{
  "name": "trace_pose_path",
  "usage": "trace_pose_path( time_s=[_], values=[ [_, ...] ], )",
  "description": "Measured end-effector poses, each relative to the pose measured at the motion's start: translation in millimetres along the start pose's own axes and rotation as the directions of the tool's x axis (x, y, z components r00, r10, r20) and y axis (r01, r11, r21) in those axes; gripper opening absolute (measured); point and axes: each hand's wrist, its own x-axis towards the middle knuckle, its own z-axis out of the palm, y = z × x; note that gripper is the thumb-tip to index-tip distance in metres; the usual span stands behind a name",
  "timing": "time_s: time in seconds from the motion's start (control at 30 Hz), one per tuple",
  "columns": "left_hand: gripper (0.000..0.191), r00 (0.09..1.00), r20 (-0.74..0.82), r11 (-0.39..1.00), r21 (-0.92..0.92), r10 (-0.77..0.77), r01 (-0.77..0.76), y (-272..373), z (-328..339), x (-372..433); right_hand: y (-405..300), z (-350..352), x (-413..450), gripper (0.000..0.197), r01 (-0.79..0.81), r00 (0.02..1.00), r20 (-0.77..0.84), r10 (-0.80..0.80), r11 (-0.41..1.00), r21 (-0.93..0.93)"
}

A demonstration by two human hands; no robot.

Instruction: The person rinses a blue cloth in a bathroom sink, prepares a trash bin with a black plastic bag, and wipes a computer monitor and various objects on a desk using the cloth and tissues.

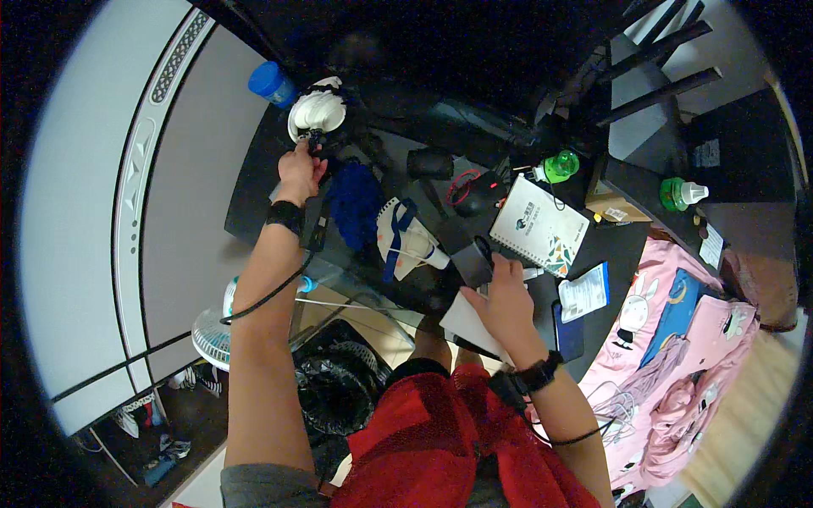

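Note:
Over the far left of the black desk (254, 197), my left hand (301, 170) has its fingers closed at the dark lower end of a white bundled item with black trim (319, 113). A dark blue fluffy cloth (356, 203) lies just right of that hand. My right hand (513, 303) is low over the near edge, above a white flat sheet or box (469, 324). Its fingertips are beside a grey flat piece (471, 263) and a black loop (484, 246); whether it grips either is unclear. A white cap-like item with a blue strap (409, 244) lies between my hands.
A blue-lidded tub (270, 82) stands at the far left. Right of centre are a spiral notebook (540, 225), a green bottle (562, 166), a white-blue packet (584, 293) and a dark phone (568, 333). Below left are a fan (213, 336) and a lined bin (336, 387).

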Motion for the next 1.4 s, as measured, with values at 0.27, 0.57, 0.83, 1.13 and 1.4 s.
trace_pose_path(
  time_s=[0.27, 0.57, 0.83, 1.13, 1.4],
  values=[
    [0.026, 0.876, -0.057, 0.826, 0.367, 0.480, -0.429, -27, -6, -10, -15, 22, 28, 0.073, -0.064, 0.996, 0.051, 0.072, 0.987, -0.144],
    [0.018, 0.345, 0.759, 0.073, 0.368, 0.552, -0.927, -110, 123, -144, -15, 25, 30, 0.063, -0.117, 0.991, 0.043, 0.124, 0.982, -0.146],
    [0.016, 0.415, 0.714, 0.258, 0.325, 0.564, -0.910, -95, 115, -99, -8, 23, 28, 0.062, -0.101, 0.994, 0.025, 0.104, 0.989, -0.112],
    [0.026, 0.765, 0.454, 0.478, 0.600, 0.456, -0.641, 5, 49, -26, -11, 27, 26, 0.067, -0.087, 0.995, 0.031, 0.093, 0.984, -0.159],
    [0.050, 0.552, 0.666, -0.134, 0.690, 0.501, -0.711, -80, 4, -98, -7, 25, 39, 0.059, -0.052, 0.996, 0.064, 0.066, 0.978, -0.201]
  ],
)
